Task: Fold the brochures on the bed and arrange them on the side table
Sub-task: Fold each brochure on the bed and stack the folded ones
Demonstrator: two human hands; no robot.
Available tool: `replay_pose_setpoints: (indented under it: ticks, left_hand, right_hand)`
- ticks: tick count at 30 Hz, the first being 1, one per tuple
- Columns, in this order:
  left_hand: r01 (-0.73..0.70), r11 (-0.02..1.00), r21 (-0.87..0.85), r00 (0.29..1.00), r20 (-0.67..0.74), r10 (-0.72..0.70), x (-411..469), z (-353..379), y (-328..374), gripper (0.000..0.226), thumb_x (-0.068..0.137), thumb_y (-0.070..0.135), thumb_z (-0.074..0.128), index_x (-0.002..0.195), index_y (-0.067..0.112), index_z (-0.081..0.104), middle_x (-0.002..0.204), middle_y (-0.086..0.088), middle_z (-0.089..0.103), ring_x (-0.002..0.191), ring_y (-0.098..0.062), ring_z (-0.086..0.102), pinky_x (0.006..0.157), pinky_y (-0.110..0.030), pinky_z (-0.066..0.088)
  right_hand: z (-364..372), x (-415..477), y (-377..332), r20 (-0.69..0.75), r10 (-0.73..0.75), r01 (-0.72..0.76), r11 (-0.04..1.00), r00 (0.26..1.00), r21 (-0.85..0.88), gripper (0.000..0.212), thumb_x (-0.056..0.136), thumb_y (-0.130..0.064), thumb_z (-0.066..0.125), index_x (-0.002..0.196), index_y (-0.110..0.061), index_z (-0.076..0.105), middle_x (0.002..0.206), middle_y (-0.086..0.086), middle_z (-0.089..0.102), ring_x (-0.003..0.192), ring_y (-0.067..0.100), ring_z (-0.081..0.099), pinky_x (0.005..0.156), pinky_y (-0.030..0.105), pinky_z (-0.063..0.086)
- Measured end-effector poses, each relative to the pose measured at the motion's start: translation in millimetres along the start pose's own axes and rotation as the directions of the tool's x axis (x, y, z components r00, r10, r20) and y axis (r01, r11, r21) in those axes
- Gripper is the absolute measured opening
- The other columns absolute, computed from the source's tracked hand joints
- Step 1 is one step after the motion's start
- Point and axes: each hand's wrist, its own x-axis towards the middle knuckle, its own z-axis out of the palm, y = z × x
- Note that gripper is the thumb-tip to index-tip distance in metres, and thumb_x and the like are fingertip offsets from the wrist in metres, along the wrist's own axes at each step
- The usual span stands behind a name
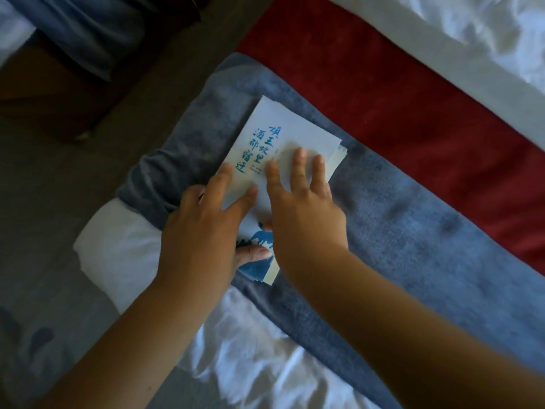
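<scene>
Head view: left hand [203, 231] lies flat with fingers spread on the left edge of the folded brochure [267, 129], which rests on a blue blanket [398, 231] over the bed; right hand [305, 214], fingers splayed straight, presses its right half beside a red band [413, 107].

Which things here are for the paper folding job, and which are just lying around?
For the job:
- white paper brochure with blue writing
- left hand and right hand, both pressing flat on it

Just lying about:
- fuzzy blue blanket under the brochure
- red cloth band
- crumpled white bedsheet
</scene>
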Motion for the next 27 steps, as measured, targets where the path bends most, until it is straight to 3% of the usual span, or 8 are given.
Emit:
replay_pose_setpoints:
  ticks: [4,7,9,13,16,19,23,27]
  left_hand:
    - [0.061,0.99,-0.127,0.998,-0.014,-0.064,11,-7,3,0.105,0.054,0.055,0.09,0.149,0.035,0.049,0.16,0.001,0.027,0.132,-0.037,0.04,0.092,-0.056,0.055]
    - [0.113,0.963,-0.246,0.991,-0.039,-0.127,19,-14,-2,0.113,0.054,0.064,0.082,0.154,0.034,0.04,0.153,-0.003,0.029,0.132,-0.034,0.044,0.097,-0.052,0.054]
    - [0.152,0.932,-0.329,0.983,-0.048,-0.177,21,-12,-7,0.102,0.07,0.056,0.084,0.157,0.035,0.035,0.147,-0.007,0.034,0.129,-0.032,0.046,0.097,-0.049,0.054]
    - [0.185,0.903,-0.387,0.979,-0.01,-0.205,20,-2,-8,0.069,0.1,0.05,0.051,0.16,0.046,0.019,0.133,-0.012,0.046,0.116,-0.032,0.055,0.089,-0.049,0.056]
    - [0.226,0.875,-0.428,0.961,-0.051,-0.274,13,8,7,0.063,0.103,0.053,0.042,0.161,0.044,0.018,0.125,-0.016,0.052,0.105,-0.031,0.058,0.083,-0.038,0.049]
    - [0.295,0.851,-0.435,0.928,-0.08,-0.363,3,20,28,0.061,0.106,0.049,0.039,0.162,0.042,0.015,0.128,-0.013,0.045,0.091,-0.019,0.047,0.077,-0.032,0.04]
    - [0.361,0.793,-0.491,0.872,-0.124,-0.473,-1,38,55,0.057,0.109,0.043,0.034,0.162,0.039,0.014,0.124,-0.012,0.043,0.082,-0.017,0.045,0.073,-0.034,0.045]
    - [0.348,0.824,-0.446,0.842,-0.238,-0.485,-4,56,72,0.054,0.11,0.039,0.037,0.162,0.031,0.025,0.119,-0.014,0.051,0.074,-0.016,0.042,0.064,-0.031,0.04]
  right_hand:
    - [-5,0,-5,-0.018,0.029,-0.028,0.997,0.999,0.07,0.104,0.099,-0.028,0.068,0.164,-0.032,-0.014,0.163,0.011,-0.04,0.152,0.035,-0.033,0.129,0.046,0.008]
    - [0,-12,-6,-0.05,0.14,-0.121,0.951,0.989,0.283,0.107,0.096,-0.017,0.067,0.161,-0.045,-0.014,0.157,0.008,-0.05,0.152,0.027,-0.034,0.121,0.044,0.037]
    - [6,-21,-8,-0.066,0.231,-0.177,0.875,0.971,0.45,0.099,0.099,-0.014,0.057,0.162,-0.04,-0.016,0.159,0.004,-0.047,0.156,0.023,-0.026,0.114,0.043,0.045]
    - [18,-27,-15,-0.175,0.326,-0.14,0.746,0.929,0.651,0.075,0.108,-0.02,0.039,0.165,-0.024,-0.01,0.172,-0.002,-0.017,0.159,0.02,0.0,0.126,0.035,0.025]
    - [23,-23,-15,-0.266,0.356,-0.13,0.783,0.896,0.608,0.067,0.111,-0.026,0.03,0.165,-0.013,-0.006,0.173,0.003,0.004,0.153,0.022,0.016,0.123,0.033,0.024]
    - [24,-19,-11,-0.303,0.364,-0.181,0.85,0.881,0.495,0.07,0.105,-0.037,0.018,0.165,-0.007,-0.002,0.16,0.013,0.019,0.138,0.027,0.029,0.116,0.036,0.037]
    - [33,-24,2,-0.309,0.371,-0.234,0.887,0.876,0.399,0.07,0.105,-0.045,0.017,0.164,-0.016,-0.007,0.141,0.012,0.033,0.117,0.026,0.051,0.088,0.039,0.053]
    - [43,-30,22,-0.316,0.338,-0.213,0.905,0.887,0.368,0.065,0.109,-0.047,0.021,0.164,-0.024,-0.007,0.134,0.009,0.041,0.082,0.019,0.051,0.065,0.034,0.042]
